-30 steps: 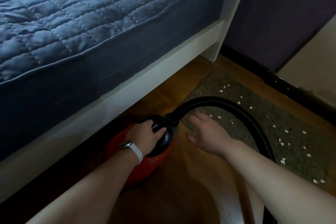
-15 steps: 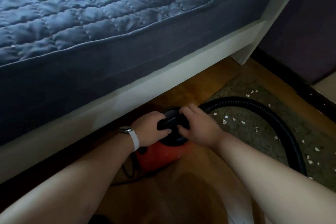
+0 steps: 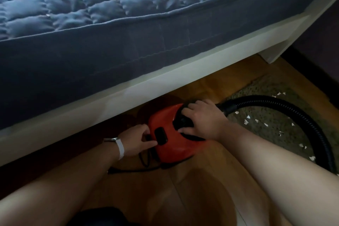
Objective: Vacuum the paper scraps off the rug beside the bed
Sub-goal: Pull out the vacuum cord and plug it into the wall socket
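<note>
My left hand [image 3: 136, 140] was nearest me, fingers loosely curled with the fingertips at the black switch [image 3: 161, 136] on the back of the red vacuum [image 3: 165, 124]; it gripped nothing, and I could not tell whether it was pressing. The power cord [image 3: 139, 169] lay slack on the wood floor [image 3: 192, 189] just behind the body. My right hand [image 3: 201, 120] was closed over the black handle on top, steadying the machine. I judged the canister a hard, smooth plastic shell, small yet dense with its motor, best carried by that handle and not by its slick sides. The ribbed hose [image 3: 286, 103] looked flexible and springy, likely to tug the body if pulled hard. Further off, the paper scraps [image 3: 246, 121] lay scattered on the rug [image 3: 271, 86], light enough to scatter from a puff of air. Beyond stood the bed [image 3: 128, 33].
</note>
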The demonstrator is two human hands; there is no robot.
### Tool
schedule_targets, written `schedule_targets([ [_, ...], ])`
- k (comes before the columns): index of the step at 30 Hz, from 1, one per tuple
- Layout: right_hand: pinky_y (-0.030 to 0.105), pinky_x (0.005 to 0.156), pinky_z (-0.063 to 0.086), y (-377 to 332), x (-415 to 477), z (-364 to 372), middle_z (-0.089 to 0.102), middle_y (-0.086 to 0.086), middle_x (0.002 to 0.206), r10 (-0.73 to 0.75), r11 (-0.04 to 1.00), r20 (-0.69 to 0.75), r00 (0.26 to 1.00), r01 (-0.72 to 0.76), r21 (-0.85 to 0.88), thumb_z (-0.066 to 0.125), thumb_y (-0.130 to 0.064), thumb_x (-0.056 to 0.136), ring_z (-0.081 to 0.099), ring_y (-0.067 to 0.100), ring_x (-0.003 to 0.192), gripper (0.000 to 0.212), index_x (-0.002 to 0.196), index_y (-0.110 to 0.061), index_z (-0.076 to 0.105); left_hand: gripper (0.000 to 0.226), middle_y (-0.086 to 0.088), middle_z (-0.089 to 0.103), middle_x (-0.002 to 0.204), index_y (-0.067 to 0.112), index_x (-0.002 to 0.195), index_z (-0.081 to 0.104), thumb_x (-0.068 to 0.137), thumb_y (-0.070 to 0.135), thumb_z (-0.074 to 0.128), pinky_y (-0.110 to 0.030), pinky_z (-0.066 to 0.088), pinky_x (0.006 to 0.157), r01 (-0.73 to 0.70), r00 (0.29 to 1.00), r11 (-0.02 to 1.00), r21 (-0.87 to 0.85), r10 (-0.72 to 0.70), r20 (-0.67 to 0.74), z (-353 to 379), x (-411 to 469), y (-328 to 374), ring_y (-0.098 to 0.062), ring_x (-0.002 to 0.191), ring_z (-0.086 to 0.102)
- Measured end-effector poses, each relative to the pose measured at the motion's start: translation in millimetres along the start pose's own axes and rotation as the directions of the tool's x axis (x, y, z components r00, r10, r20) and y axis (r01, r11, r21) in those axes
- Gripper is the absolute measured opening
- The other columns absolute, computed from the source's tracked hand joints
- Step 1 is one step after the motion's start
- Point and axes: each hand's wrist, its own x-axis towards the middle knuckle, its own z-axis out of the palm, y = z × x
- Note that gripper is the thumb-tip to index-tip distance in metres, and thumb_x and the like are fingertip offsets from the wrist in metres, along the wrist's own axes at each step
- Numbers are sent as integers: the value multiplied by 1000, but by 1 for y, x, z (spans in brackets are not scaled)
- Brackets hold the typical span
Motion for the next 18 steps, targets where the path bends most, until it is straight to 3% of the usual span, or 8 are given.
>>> schedule_targets([
  [2,36,72,45,-5,9,-1,63,-4,80,-31,999,54,998,30,19,39,-77,81,61,22,74,63,98,-23,67,36,6,55,105,25,103,60,83,54,66,-28,47,78,-36,999,997,61,34,28,4,1,-2,-10,93,54],
  [6,32,67,44,-4,15,3,62,-5,78,-1,999,82,997,-2,34,45,-78,82,60,19,72,57,91,-24,62,34,9,52,105,25,102,62,83,54,65,-32,49,82,-94,995,992,89,91,35,9,1,-9,-11,94,54],
  [10,31,63,41,-3,14,11,59,-7,72,3,999,14,1000,-3,45,46,-76,81,57,17,67,51,80,-27,56,55,4,45,126,24,120,52,80,60,64,-31,45,90,-149,985,954,260,166,-45,22,-5,-25,-15,111,47],
  [12,32,64,44,-4,13,13,57,-8,69,7,999,-10,1000,-7,48,46,-76,81,56,17,64,49,76,-28,52,68,-1,40,136,22,131,46,78,61,64,-35,44,97,-51,985,960,274,93,-146,25,-7,-34,-21,121,44],
  [15,35,65,48,-3,13,14,58,-8,67,17,999,-36,999,-16,43,45,-77,79,58,18,64,51,75,-27,54,68,-4,45,136,17,140,40,87,52,62,-35,45,97,230,953,971,-69,-239,-187,21,-4,-35,-25,121,49],
  [16,35,65,48,-3,13,14,58,-8,68,22,999,-33,999,-21,35,43,-78,79,58,18,64,52,77,-27,56,58,-4,52,132,15,137,44,91,48,58,-32,45,94,295,938,940,-169,-319,-134,20,-2,-33,-25,117,53],
  [18,35,67,49,-3,13,15,59,-8,69,26,999,-26,999,-25,23,42,-78,79,58,17,66,54,80,-27,59,32,-4,65,108,13,113,62,98,39,51,-29,44,78,334,928,913,-234,-362,-86,18,1,-26,-26,100,61],
])
